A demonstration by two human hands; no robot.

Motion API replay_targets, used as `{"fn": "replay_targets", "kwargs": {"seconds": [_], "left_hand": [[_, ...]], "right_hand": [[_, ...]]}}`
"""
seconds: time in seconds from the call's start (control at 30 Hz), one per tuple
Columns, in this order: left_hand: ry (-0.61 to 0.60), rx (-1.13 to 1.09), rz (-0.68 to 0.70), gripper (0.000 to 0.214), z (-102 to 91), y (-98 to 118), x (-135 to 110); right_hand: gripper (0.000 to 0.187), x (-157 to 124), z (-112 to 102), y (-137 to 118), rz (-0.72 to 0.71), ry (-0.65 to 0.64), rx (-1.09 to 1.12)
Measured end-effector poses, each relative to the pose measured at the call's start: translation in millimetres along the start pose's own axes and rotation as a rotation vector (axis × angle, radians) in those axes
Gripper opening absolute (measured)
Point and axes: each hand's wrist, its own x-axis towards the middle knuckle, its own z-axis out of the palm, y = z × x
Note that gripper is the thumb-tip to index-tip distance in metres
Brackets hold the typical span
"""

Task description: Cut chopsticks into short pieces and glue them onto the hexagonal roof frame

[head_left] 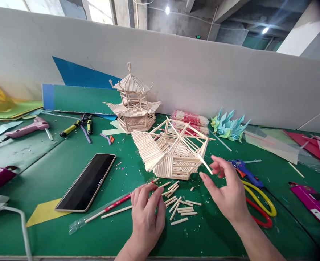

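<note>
A half-roofed pavilion model (176, 159) made of thin wooden sticks stands in the middle, its right side bare roof ribs. My right hand (228, 190) hovers just right of its front corner, thumb and fingers apart, with nothing between them. Low at the front, my left hand (148, 214) is closed with bent fingers over a long wooden stick (116, 212); its fingertips are partly hidden. Several short cut stick pieces (185, 209) lie to the right of that hand. A clear wrapper with a red band (118, 202) and a stick in it passes beside the left fingers.
Behind stands a finished stick pagoda (134, 105), beside bundled sticks (189, 117) and blue folded paper (228, 125). A phone (86, 183) lies left, near pliers (75, 125) and a pink glue gun (31, 128). At right are a blue glue gun (247, 174) and scissors (266, 203).
</note>
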Motion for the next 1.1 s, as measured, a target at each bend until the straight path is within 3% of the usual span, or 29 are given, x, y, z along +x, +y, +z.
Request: {"fn": "replay_targets", "kwargs": {"seconds": [0.23, 0.63, 1.1], "left_hand": [[0.007, 0.010, 0.007, 0.023, -0.7, 3.7, 1.3], [-0.041, -0.002, -0.005, 0.027, -3.1, -0.2, -3.7], [-0.005, 0.018, 0.003, 0.024, -1.5, 4.0, 4.9]], "right_hand": [[0.013, 18.1, 24.3, 5.9, -0.133, 0.118, 0.035], [0.016, 19.3, 27.8, 9.7, -0.186, 0.153, 0.044], [0.022, 9.0, 24.0, 15.9, -0.076, 0.061, 0.060]]}}
